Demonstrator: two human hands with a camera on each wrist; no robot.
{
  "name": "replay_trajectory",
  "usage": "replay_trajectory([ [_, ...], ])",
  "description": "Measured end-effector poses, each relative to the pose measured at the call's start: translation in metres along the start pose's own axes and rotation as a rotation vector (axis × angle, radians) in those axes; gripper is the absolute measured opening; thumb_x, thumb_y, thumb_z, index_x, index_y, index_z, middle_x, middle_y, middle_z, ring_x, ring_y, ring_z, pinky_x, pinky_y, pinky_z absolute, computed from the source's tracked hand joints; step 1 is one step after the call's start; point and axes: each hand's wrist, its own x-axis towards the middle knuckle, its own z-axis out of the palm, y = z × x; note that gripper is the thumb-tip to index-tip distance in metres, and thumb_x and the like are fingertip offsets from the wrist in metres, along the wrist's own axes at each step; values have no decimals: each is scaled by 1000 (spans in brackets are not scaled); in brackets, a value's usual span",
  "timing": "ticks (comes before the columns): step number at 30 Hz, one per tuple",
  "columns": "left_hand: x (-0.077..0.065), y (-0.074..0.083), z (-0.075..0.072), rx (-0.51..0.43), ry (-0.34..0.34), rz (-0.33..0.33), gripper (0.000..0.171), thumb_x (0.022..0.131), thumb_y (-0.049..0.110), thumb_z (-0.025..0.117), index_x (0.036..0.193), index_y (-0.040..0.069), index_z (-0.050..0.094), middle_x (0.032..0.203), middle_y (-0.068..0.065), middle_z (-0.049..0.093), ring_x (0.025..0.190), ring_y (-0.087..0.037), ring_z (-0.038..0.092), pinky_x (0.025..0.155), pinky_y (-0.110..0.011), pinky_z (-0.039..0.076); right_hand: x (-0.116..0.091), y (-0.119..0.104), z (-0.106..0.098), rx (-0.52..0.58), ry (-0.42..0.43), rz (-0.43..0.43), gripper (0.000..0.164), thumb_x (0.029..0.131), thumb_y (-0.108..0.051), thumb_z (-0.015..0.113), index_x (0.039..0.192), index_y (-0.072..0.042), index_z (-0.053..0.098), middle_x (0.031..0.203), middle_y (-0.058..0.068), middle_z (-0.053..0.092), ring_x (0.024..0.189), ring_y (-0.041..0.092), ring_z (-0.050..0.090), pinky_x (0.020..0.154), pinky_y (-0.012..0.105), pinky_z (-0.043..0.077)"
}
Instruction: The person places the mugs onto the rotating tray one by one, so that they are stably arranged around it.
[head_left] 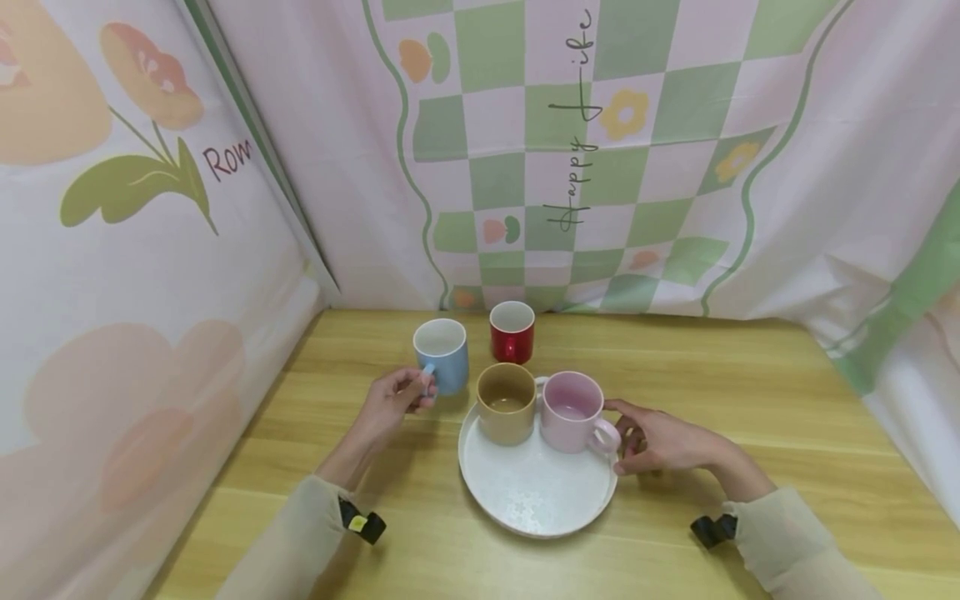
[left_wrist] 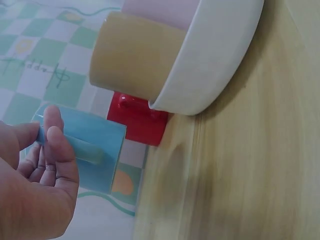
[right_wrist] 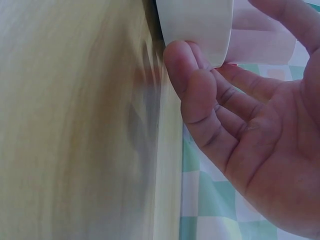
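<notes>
My left hand (head_left: 397,396) pinches the handle of a light blue mug (head_left: 446,371) between thumb and fingers. In the left wrist view, curtain shows between the base of the mug and the table, so it appears lifted. A tan mug (head_left: 504,421) and a pink mug (head_left: 567,425) stand side by side on the back part of a round white plate (head_left: 536,496). At the plate's right edge is my right hand (head_left: 663,437), its fingers loosely bent beside the pink mug's handle (head_left: 606,435). Whether those fingertips touch the plate I cannot tell.
Behind the plate, a red mug (head_left: 512,337) stands on the wooden table (head_left: 720,358). A checkered curtain (head_left: 555,167) hangs along the table's back edge, and a flowered cloth (head_left: 150,333) closes off the left side.
</notes>
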Motion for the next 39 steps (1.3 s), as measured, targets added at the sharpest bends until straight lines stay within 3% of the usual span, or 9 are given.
replay_trajectory([
  [8, -14, 9, 1, -32, -11, 26, 29, 102, 20, 58, 113, -6, 62, 97, -3, 67, 80, -10, 66, 73, -21, 56, 0, 0, 0, 1, -1, 6, 93, 82, -26, 81, 151, 5, 26, 103, 13, 64, 84, 9, 66, 72, 26, 59],
  [39, -54, 40, 7, -27, -94, 81, 30, 102, 24, 59, 108, -5, 61, 95, -4, 67, 76, -9, 64, 70, -22, 53, 0, -3, -1, 24, -9, 36, 94, 82, -25, 81, 152, 3, 26, 105, 15, 64, 85, 11, 67, 69, 27, 59],
])
